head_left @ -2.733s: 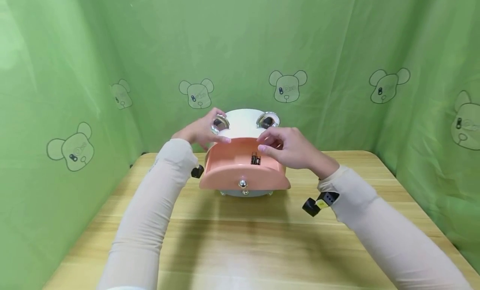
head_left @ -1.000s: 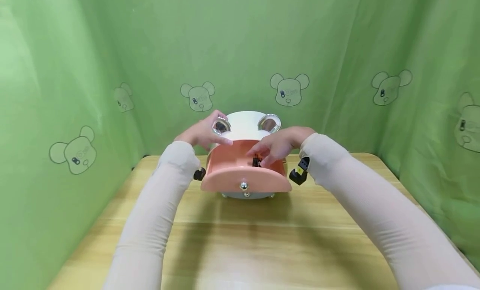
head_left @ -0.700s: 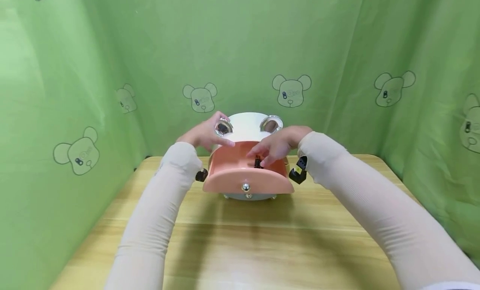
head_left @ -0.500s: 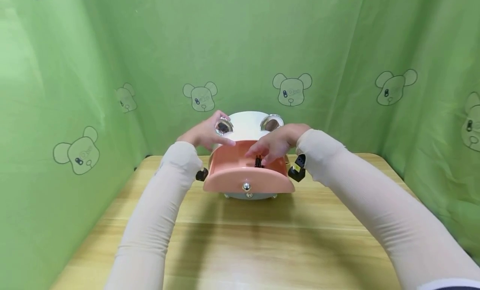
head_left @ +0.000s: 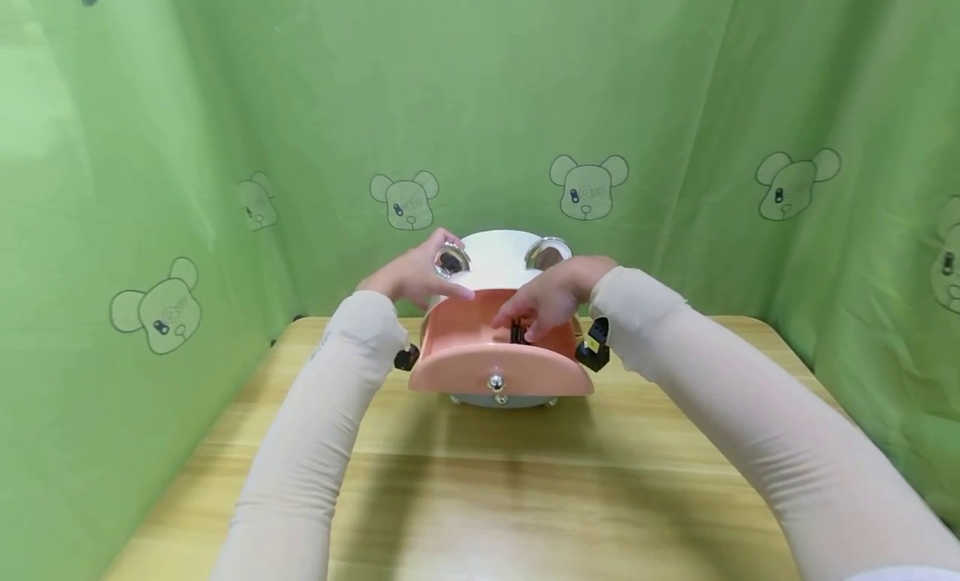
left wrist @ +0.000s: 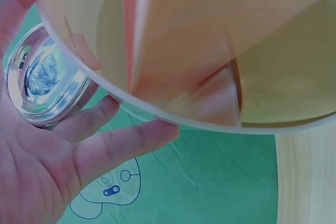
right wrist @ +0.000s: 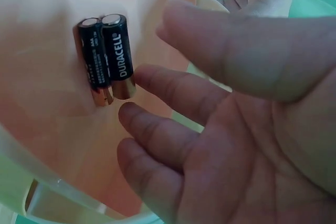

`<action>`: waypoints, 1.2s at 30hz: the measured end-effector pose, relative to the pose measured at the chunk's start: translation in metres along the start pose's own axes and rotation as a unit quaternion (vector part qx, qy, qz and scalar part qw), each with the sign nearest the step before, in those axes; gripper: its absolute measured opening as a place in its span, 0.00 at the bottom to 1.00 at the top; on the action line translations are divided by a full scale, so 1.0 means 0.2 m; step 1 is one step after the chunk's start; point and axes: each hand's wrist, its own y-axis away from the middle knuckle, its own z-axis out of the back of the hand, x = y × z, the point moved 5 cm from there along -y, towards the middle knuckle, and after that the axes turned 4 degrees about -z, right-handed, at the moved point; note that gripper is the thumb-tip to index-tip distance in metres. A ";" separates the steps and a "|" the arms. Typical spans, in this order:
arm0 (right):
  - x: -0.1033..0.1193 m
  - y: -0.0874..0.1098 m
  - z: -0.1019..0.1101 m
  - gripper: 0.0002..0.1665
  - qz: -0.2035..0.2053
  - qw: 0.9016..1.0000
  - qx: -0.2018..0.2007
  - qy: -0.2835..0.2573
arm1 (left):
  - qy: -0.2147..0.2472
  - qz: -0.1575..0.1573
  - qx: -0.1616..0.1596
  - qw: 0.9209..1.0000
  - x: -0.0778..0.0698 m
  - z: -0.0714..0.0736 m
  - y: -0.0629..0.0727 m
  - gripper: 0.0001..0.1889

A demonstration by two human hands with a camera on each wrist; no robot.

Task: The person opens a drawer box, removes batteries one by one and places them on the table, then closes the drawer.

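Observation:
A white box (head_left: 498,260) with two chrome-ringed eyes stands on the table, its pink drawer (head_left: 501,369) pulled out toward me. My left hand (head_left: 416,274) grips the box's upper left around the chrome eye (left wrist: 44,74), the thumb at the front edge above the drawer. Inside the drawer, two black-and-copper Duracell AAA batteries (right wrist: 105,59) sit side by side against the pink surface. My right hand (head_left: 555,298) reaches in over them from the right. In the right wrist view its fingers are loosely bent, one fingertip right at the nearer battery, the thumb apart from it.
The box stands near the back of the wooden table (head_left: 480,498). Green curtains (head_left: 480,89) printed with bear heads hang behind and on both sides. A round chrome knob (head_left: 496,383) sits on the drawer front.
My right hand has come down from above the drawer's right side into the drawer beside the batteries. The left hand keeps its place on the box. The whole view has shifted slightly.

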 end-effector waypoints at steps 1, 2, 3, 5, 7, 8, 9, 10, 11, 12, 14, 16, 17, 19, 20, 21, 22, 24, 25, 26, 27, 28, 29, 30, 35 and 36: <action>0.00 0.00 0.00 0.33 0.001 1.000 0.000 0.003 | 0.001 0.001 0.000 1.000 0.00 0.00 0.00 0.44; 0.00 0.00 0.00 0.33 0.003 1.000 0.001 0.004 | 0.001 0.001 0.001 1.000 0.00 0.00 0.00 0.44; 0.00 0.00 0.00 0.33 0.007 1.000 0.001 0.004 | 0.002 0.002 0.001 1.000 0.00 0.00 -0.01 0.45; 0.01 0.00 0.00 0.33 0.017 1.000 -0.001 0.006 | 0.001 0.004 0.002 1.000 0.00 0.00 -0.01 0.45; 0.02 0.00 0.01 0.34 0.028 1.000 0.000 0.002 | 0.000 0.004 0.002 1.000 0.00 0.00 -0.01 0.45; 0.02 0.00 0.01 0.34 0.033 0.999 0.000 0.002 | -0.002 0.003 0.002 1.000 0.01 0.00 -0.01 0.45; 0.02 0.00 0.01 0.34 0.036 0.999 -0.001 0.002 | -0.004 0.002 0.002 1.000 0.01 0.00 -0.01 0.45; 0.02 0.00 0.01 0.34 0.037 0.999 0.000 0.001 | -0.007 0.001 0.002 1.000 0.01 0.00 -0.01 0.45; 0.03 -0.01 0.01 0.34 0.040 0.999 0.002 -0.001 | -0.009 -0.001 0.001 1.000 0.01 0.00 -0.01 0.44; 0.03 -0.01 0.00 0.34 0.042 0.999 0.005 -0.003 | -0.009 -0.001 0.001 1.000 0.01 0.00 -0.01 0.44; 0.03 -0.02 0.00 0.34 0.046 0.999 0.009 -0.003 | -0.009 -0.004 0.000 1.000 0.01 0.00 -0.01 0.44; 0.03 -0.03 -0.01 0.35 0.052 0.999 0.013 -0.005 | -0.005 -0.004 -0.001 1.000 0.01 0.00 -0.01 0.44; 0.02 -0.03 -0.01 0.35 0.054 0.998 0.015 -0.005 | -0.004 -0.005 -0.001 1.000 0.01 0.00 -0.01 0.44; 0.02 -0.04 -0.01 0.36 0.055 0.998 0.017 -0.006 | -0.003 -0.006 -0.001 1.000 0.01 0.00 -0.01 0.44; 0.02 -0.04 -0.02 0.36 0.055 0.998 0.017 -0.005 | -0.003 -0.006 -0.001 1.000 0.01 0.00 -0.01 0.44; 0.02 -0.05 -0.02 0.36 0.055 0.998 0.017 -0.005 | -0.002 -0.005 -0.001 1.000 0.01 0.00 -0.01 0.45; 0.02 -0.05 -0.02 0.36 0.055 0.998 0.019 -0.006 | -0.002 -0.004 -0.001 1.000 0.01 0.00 -0.01 0.45; 0.02 -0.05 -0.02 0.36 0.056 0.998 0.021 -0.006 | -0.003 -0.002 -0.001 1.000 0.01 0.00 -0.01 0.45; 0.02 -0.05 -0.02 0.36 0.056 0.998 0.020 -0.004 | -0.003 -0.001 -0.001 1.000 0.01 0.00 -0.02 0.46; 0.02 -0.05 -0.02 0.36 0.058 0.998 0.019 -0.002 | -0.003 0.000 -0.002 1.000 0.01 0.00 -0.01 0.46; 0.01 -0.05 -0.02 0.36 0.058 0.998 0.017 0.000 | -0.003 0.000 -0.002 1.000 0.01 0.01 -0.02 0.46; 0.01 -0.05 -0.02 0.36 0.058 0.998 0.015 0.002 | -0.003 0.000 -0.002 1.000 0.01 0.01 -0.01 0.46; 0.01 -0.05 -0.02 0.36 0.058 0.998 0.012 0.005 | -0.003 0.000 -0.002 1.000 0.01 0.01 -0.01 0.46; 0.01 -0.05 -0.03 0.35 0.059 0.998 0.011 0.007 | -0.002 0.000 -0.002 1.000 0.01 0.01 -0.01 0.46; -0.01 -0.05 -0.03 0.33 0.057 0.998 0.003 0.014 | 0.000 -0.001 -0.002 1.000 0.01 0.00 -0.01 0.46; -0.01 -0.05 -0.04 0.32 0.055 0.998 0.002 0.013 | -0.001 -0.002 -0.002 1.000 0.02 0.00 -0.01 0.46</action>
